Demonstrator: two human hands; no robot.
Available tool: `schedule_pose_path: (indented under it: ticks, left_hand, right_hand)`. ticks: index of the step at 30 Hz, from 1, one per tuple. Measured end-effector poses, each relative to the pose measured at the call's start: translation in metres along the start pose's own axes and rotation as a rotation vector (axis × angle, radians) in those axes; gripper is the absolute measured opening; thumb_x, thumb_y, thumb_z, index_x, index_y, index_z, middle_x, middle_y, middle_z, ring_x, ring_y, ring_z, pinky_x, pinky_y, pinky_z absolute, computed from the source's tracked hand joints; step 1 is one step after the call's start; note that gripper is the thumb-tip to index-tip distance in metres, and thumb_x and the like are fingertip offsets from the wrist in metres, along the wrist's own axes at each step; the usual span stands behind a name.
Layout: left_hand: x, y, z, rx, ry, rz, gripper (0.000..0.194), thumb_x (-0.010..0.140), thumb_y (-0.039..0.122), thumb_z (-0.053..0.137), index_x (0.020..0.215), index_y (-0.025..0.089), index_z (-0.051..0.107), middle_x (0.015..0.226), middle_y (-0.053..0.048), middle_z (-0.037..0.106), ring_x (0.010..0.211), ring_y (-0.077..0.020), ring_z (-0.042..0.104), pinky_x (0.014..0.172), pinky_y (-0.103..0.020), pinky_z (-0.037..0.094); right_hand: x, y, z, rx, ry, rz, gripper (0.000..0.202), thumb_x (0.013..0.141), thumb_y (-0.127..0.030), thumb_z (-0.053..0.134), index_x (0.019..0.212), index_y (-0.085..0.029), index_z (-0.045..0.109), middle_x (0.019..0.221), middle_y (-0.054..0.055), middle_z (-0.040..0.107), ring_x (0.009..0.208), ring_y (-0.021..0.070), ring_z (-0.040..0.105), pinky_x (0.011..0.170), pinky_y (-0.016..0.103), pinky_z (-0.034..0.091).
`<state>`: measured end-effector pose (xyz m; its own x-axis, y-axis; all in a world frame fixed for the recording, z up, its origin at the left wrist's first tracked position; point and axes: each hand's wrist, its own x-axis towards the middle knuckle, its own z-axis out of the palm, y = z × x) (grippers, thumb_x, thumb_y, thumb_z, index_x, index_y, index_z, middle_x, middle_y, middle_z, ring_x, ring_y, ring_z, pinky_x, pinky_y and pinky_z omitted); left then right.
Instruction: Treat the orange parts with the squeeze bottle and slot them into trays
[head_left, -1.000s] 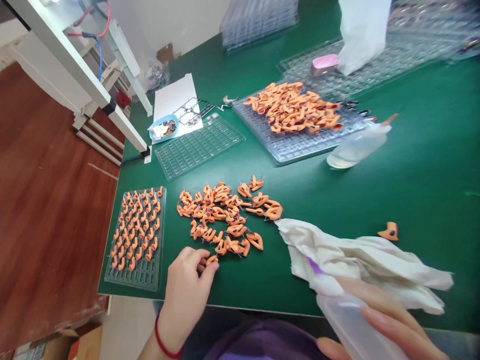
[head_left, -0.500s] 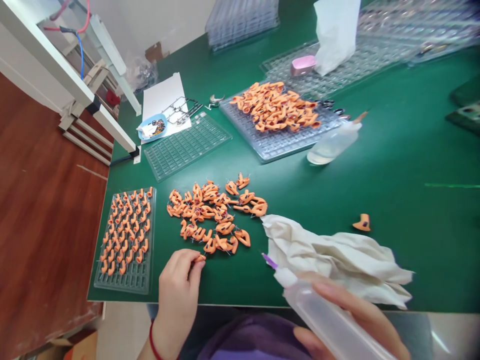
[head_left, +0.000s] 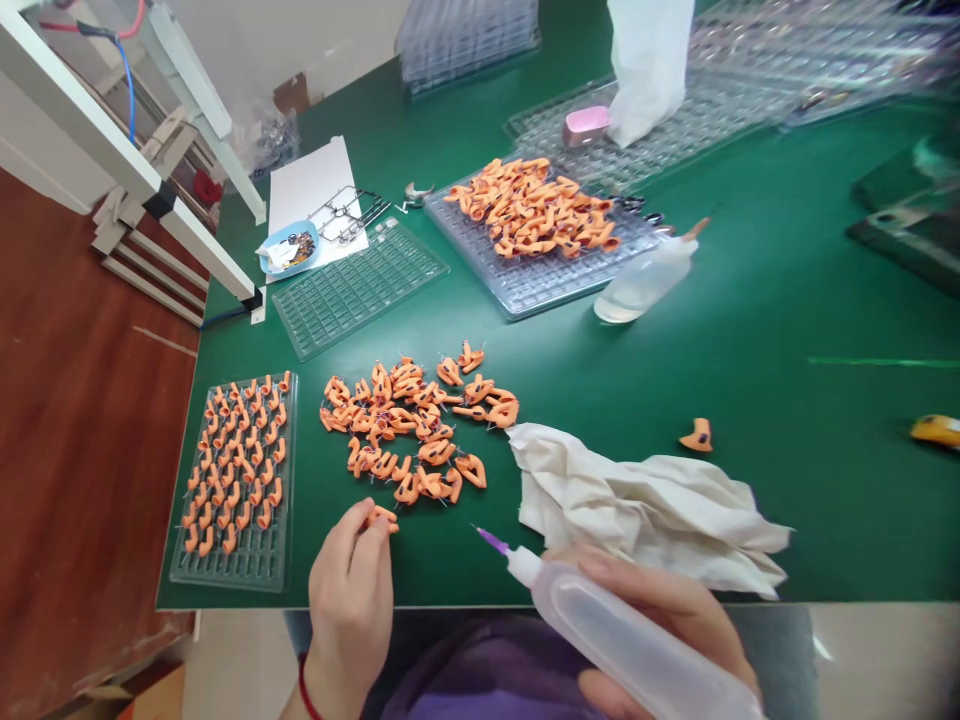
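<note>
Bottle [head_left: 637, 635] with a purple tip sits gripped in the right hand [head_left: 660, 620] at lower right, while the left hand [head_left: 352, 580], lower centre-left, pinches an orange piece [head_left: 384, 517].

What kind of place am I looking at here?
Probably a small-parts assembly workbench, perhaps in a workshop or factory: a green tabletop bears a clear plastic compartment tray partly filled with small curved orange pieces, a loose pile of similar orange pieces, and a translucent needle-tipped squeeze bottle in the right hand.
</note>
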<state>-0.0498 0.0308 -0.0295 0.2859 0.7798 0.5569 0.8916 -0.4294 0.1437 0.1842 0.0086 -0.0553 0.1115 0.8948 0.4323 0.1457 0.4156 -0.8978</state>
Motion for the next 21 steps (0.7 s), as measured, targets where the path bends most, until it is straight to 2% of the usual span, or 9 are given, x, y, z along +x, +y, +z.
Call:
schedule_pose_path:
  ticks: [4, 9, 13, 16, 18, 21]
  left_hand:
    - [-0.001, 0.000, 0.004, -0.034, -0.052, -0.018, 0.012, 0.093, 0.003, 0.057, 0.096, 0.014, 0.064, 0.104, -0.012, 0.074, 0.098, -0.0163, 0.073, 0.090, -0.026, 0.058]
    - [0.001, 0.000, -0.003, 0.003, -0.043, -0.060, 0.013, 0.092, 0.004, 0.058, 0.091, 0.015, 0.064, 0.117, -0.014, 0.070, 0.103, -0.0190, 0.071, 0.089, -0.029, 0.057]
    - [0.000, 0.010, -0.008, -0.026, -0.010, -0.051, 0.014, 0.090, 0.005, 0.064, 0.096, 0.017, 0.067, 0.097, -0.008, 0.069, 0.086, -0.0168, 0.068, 0.077, -0.030, 0.057]
    - [-0.002, 0.020, -0.005, -0.096, -0.044, -0.008, 0.019, 0.089, 0.004, 0.064, 0.102, 0.017, 0.067, 0.088, -0.005, 0.068, 0.078, -0.0157, 0.065, 0.072, -0.029, 0.056]
    - [-0.003, 0.024, -0.001, -0.127, -0.059, -0.003, 0.020, 0.090, 0.003, 0.063, 0.103, 0.017, 0.067, 0.087, -0.005, 0.068, 0.078, -0.0159, 0.064, 0.071, -0.029, 0.055]
    - [-0.004, 0.026, 0.002, -0.148, -0.043, 0.008, 0.022, 0.089, 0.002, 0.062, 0.104, 0.017, 0.067, 0.087, -0.005, 0.068, 0.079, -0.0164, 0.064, 0.071, -0.029, 0.054]
  right_hand:
    - [-0.001, 0.003, -0.003, -0.015, -0.030, -0.061, 0.037, 0.094, -0.047, 0.065, 0.121, -0.022, 0.059, 0.092, 0.009, 0.071, 0.076, 0.0197, 0.077, 0.073, 0.018, 0.062]
    - [-0.009, 0.010, -0.007, -0.084, -0.049, -0.082, 0.042, 0.094, -0.045, 0.065, 0.127, -0.021, 0.057, 0.093, 0.010, 0.070, 0.078, 0.0228, 0.077, 0.072, 0.022, 0.063]
    - [-0.015, 0.013, -0.007, -0.110, -0.053, -0.099, 0.047, 0.093, -0.051, 0.063, 0.130, -0.021, 0.058, 0.096, 0.011, 0.070, 0.081, 0.0257, 0.076, 0.076, 0.028, 0.064]
    - [-0.014, 0.013, -0.005, -0.096, -0.096, -0.133, 0.049, 0.095, -0.056, 0.058, 0.131, -0.022, 0.056, 0.094, 0.010, 0.070, 0.080, 0.0265, 0.076, 0.074, 0.031, 0.064]
    - [-0.011, 0.011, -0.004, -0.091, -0.120, -0.149, 0.046, 0.097, -0.052, 0.056, 0.130, -0.021, 0.055, 0.092, 0.010, 0.070, 0.076, 0.0254, 0.075, 0.070, 0.031, 0.064]
    - [-0.005, 0.008, -0.004, -0.148, -0.153, -0.166, 0.040, 0.092, -0.043, 0.065, 0.125, -0.021, 0.058, 0.090, 0.010, 0.072, 0.074, 0.0264, 0.076, 0.067, 0.031, 0.065]
